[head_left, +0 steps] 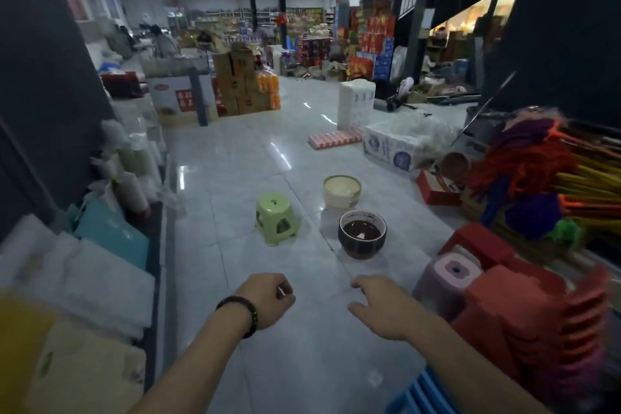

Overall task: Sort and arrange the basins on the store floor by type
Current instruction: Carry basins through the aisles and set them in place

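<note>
**Two basin stacks stand sorted; both grips empty**

On the floor (235,158) ahead stand two nested stacks of basins: a cream stack (342,192) farther off and a dark stack (362,235) nearer, close to each other but apart. Each looks to hold one kind only, so the sorting by type seems largely done. A green stool (276,219) stands just left of them, and red stools (514,306) are piled at the right.

The left grip (268,300) hangs over bare floor with fingers curled in, holding nothing. The right grip (381,307) is loose and spread, also empty, short of the dark stack.

No loose basin shows on the floor. What is left is likely lining up the two stacks, or fetching more basins from out of view; which, I cannot tell.
</note>
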The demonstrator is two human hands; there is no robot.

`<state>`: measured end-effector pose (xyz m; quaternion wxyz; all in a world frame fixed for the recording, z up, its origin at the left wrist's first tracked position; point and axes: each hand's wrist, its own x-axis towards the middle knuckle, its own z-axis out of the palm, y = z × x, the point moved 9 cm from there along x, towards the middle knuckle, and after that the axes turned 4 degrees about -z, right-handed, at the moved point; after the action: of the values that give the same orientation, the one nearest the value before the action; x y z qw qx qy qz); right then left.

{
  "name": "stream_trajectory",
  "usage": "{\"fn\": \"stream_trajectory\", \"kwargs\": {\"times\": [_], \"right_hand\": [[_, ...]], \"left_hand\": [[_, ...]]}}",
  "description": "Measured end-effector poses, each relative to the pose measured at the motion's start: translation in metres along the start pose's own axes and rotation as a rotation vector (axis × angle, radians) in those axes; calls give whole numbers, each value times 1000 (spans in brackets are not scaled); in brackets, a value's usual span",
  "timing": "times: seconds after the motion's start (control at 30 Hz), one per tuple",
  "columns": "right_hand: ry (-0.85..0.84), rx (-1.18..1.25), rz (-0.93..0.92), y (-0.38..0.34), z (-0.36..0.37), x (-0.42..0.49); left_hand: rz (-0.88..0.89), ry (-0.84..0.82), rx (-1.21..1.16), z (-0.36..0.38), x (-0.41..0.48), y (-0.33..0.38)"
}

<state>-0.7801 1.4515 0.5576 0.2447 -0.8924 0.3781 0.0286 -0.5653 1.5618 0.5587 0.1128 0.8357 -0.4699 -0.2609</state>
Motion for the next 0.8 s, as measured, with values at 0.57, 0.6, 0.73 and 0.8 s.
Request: {"fn": "stream_trajectory", "kwargs": {"times": [0.57,0.6,0.73,0.8], "right_hand": [[121,281,142,121,-108,453],[100,300,159,133,-113,486],[90,356,175,145,-140,570],[48,366,190,152,-147,630]], "left_hand": [[58,-145,195,-144,491,23],[62,-160,193,-151,525,27],[69,-171,101,-172,606,34],[63,-189,65,-182,667,29]]}}
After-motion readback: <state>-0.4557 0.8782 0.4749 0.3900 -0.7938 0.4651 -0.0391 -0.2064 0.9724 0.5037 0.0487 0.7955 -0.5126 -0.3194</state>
